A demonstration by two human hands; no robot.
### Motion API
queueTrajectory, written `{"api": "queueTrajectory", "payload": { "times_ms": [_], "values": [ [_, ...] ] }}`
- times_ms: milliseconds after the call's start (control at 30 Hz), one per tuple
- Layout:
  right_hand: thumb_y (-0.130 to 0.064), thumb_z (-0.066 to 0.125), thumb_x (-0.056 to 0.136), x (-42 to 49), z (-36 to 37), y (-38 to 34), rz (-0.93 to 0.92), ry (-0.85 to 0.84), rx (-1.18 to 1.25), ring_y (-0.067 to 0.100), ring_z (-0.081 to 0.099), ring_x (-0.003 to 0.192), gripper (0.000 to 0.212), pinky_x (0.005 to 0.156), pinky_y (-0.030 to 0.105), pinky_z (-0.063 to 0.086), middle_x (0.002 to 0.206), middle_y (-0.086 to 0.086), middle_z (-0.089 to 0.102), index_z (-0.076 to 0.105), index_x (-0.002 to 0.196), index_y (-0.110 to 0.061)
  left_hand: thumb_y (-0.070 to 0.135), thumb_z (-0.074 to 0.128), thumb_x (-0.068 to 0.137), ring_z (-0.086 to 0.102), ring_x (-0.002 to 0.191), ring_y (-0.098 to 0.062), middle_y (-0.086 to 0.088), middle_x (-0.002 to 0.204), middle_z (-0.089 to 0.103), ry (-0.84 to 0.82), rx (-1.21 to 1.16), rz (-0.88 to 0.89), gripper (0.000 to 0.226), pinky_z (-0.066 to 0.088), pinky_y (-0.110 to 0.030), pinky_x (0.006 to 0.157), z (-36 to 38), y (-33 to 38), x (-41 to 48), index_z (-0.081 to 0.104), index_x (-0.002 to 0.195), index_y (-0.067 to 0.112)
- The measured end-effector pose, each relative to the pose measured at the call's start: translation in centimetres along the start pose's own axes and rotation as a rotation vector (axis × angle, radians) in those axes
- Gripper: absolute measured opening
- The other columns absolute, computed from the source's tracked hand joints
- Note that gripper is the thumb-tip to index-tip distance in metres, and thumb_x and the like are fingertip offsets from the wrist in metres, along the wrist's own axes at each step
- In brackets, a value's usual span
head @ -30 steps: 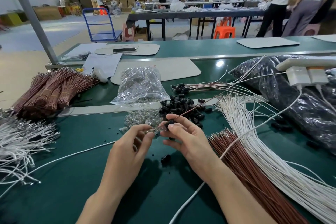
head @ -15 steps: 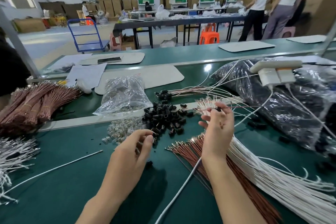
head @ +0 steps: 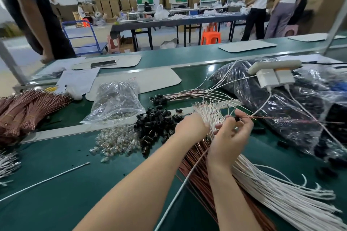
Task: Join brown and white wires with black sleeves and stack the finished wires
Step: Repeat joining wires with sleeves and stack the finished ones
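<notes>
Right of centre, the right hand (head: pixel 231 137) pinches a thin brown wire (head: pixel 272 118) wearing a black tubular sleeve (head: pixel 237 118). The left hand (head: pixel 189 127), its fingers hidden, reaches into loose white wires (head: pixel 262 184). Few finished wires (head: pixel 180 96) lie stacked farther off; big bundles remain.

Found dark green on the bench top (head: pixel 56 202), black on the heaped sleeves (head: pixel 155 122). Noted white on the outer wire bundle (head: pixel 272 193) and reddish brown on the inner wire bundle (head: pixel 201 180). Spotted orange on a plastic stool (head: pixel 210 37) and blue on a trolley (head: pixel 90 48).
</notes>
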State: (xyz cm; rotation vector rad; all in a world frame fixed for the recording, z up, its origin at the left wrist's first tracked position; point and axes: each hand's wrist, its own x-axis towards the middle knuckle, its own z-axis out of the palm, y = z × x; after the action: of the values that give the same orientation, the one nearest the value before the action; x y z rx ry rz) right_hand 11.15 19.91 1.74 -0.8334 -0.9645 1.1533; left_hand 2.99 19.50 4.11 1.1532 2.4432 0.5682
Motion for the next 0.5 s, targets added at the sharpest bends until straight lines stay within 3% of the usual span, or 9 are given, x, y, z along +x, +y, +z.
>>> {"api": "queueTrajectory", "payload": {
  "times_ms": [67,167,367,500],
  "values": [
    [-0.016,0.046,0.1,0.1,0.0,0.0,-0.006,0.004,-0.021,0.012,0.06,0.065,0.019,0.061,0.035,0.05,0.092,0.002,0.064,0.055,0.115,-0.025,0.029,0.055,0.102,0.065,0.075,-0.029,-0.018,0.086,0.066,-0.034,-0.061,-0.046,0.032,0.053,-0.033,0.065,-0.1,0.4,0.8,0.061,0.085,0.002],
    [-0.019,0.046,0.098,0.1,0.0,-0.1,-0.003,0.013,-0.039,0.018,0.059,0.068,0.02,0.064,0.042,0.05,0.093,-0.001,0.063,0.056,0.113,-0.028,0.021,0.059,0.1,0.041,0.052,-0.015,-0.002,0.063,0.046,-0.077,-0.184,-0.11,0.035,0.031,-0.02,0.036,-0.6,0.5,0.9,0.048,0.069,0.011],
    [-0.021,0.047,0.1,-0.4,0.1,-0.2,-0.065,-0.021,-0.071,0.028,0.064,0.079,0.018,0.062,0.034,0.052,0.093,-0.002,0.064,0.055,0.112,-0.031,0.015,0.049,0.099,0.039,0.057,-0.016,-0.006,0.076,0.052,-0.081,-0.458,-0.134,0.017,0.03,-0.024,0.047,-0.9,0.5,-0.2,0.055,0.084,0.009],
    [-0.02,0.046,0.098,-1.0,0.3,-0.7,-0.107,-0.045,-0.05,0.022,0.063,0.073,0.023,0.059,0.026,0.048,0.093,-0.005,0.066,0.054,0.106,-0.039,0.022,0.047,0.101,0.048,0.067,-0.018,-0.002,0.081,0.056,0.135,-0.496,-0.025,0.017,0.04,-0.03,0.057,-1.9,0.8,-1.0,0.053,0.088,0.013]
  ]
}}
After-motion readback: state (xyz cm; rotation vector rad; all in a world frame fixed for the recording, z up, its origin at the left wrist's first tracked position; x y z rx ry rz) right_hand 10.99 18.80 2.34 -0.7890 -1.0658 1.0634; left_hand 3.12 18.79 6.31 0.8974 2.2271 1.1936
